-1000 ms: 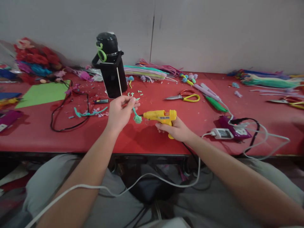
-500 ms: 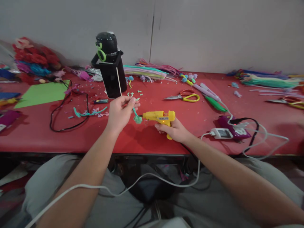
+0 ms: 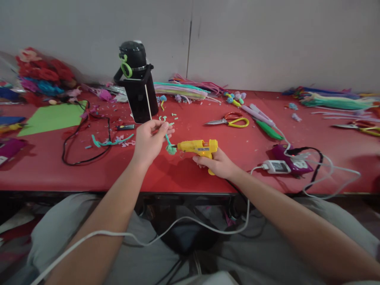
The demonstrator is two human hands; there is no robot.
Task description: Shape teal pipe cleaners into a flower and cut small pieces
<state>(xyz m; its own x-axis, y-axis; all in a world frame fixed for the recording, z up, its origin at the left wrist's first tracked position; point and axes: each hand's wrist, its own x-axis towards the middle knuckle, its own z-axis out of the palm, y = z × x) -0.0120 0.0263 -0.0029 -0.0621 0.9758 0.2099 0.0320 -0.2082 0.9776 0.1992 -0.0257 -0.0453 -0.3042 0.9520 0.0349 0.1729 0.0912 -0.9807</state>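
Between the thumb and fingers of my left hand (image 3: pixel 152 139) is the stem of a small green pipe-cleaner flower (image 3: pixel 171 149), its head hanging downward. My right hand (image 3: pixel 216 163) is wrapped round the handle of a yellow hot glue gun (image 3: pixel 197 146) with an orange glow near its trigger. The gun's nozzle points left and meets, or nearly meets, the flower head; whether they touch I cannot tell. Small green clippings (image 3: pixel 164 118) lie just beyond my left hand.
A black bottle (image 3: pixel 133 59) stands behind my left hand, a dark phone-like slab before it. Scissors (image 3: pixel 228 121), a lilac tool with a cord (image 3: pixel 259 114) and a purple box (image 3: pixel 298 164) lie to the right. Pipe cleaners (image 3: pixel 335 102) line the back. A white cable (image 3: pixel 184 217) crosses my lap.
Hardly anything differs. The glue gun and flower sit very slightly further left in view, and both hands keep their hold.
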